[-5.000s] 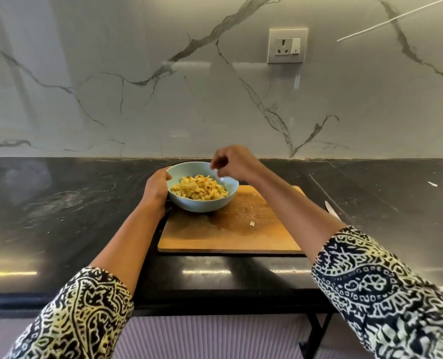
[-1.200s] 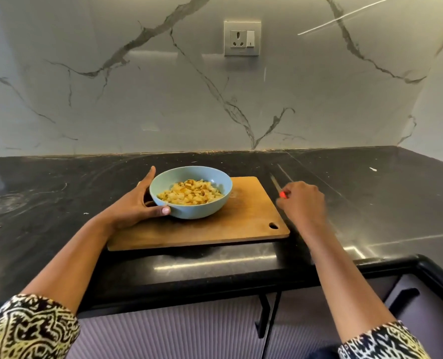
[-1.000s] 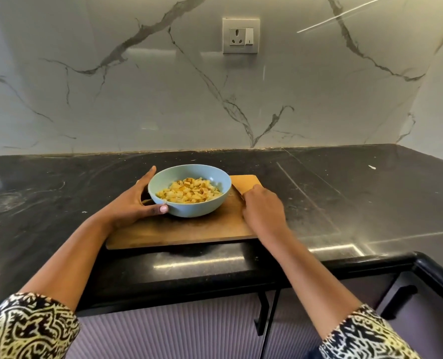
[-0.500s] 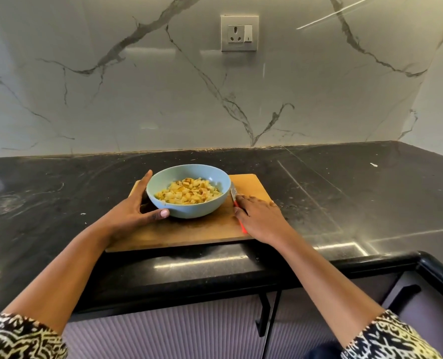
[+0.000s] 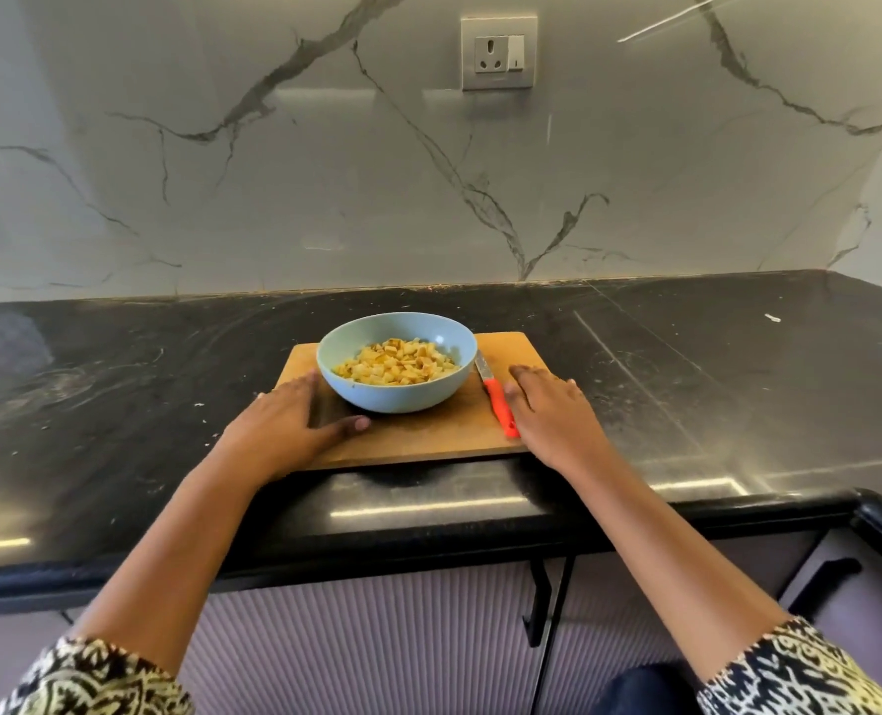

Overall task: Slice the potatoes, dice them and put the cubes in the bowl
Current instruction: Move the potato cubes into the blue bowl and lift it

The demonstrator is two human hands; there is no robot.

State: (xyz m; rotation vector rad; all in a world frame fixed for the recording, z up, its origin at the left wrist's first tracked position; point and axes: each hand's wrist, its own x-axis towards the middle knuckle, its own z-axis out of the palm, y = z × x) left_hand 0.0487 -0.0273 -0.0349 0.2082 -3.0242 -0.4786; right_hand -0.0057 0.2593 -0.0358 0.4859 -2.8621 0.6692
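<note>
A light blue bowl (image 5: 395,392) heaped with yellow potato cubes (image 5: 395,363) stands on a wooden cutting board (image 5: 428,430). A knife (image 5: 495,392) with an orange handle lies on the board just right of the bowl, blade pointing away from me. My left hand (image 5: 284,430) rests flat on the board's left edge, fingers straight, thumb reaching toward the bowl's base. On the board's right part lies my right hand (image 5: 552,410), palm down with fingers straight, beside the knife handle and holding nothing.
The board sits near the front edge of a black stone counter (image 5: 686,363). A marble backsplash with a wall socket (image 5: 499,51) rises behind. A small white scrap (image 5: 772,317) lies far right. Cabinet doors with black handles (image 5: 536,606) are below.
My right hand fetched the knife from the counter, laid it on the board beside the bowl and let go. My left hand came off the bowl's side and now rests on the board.
</note>
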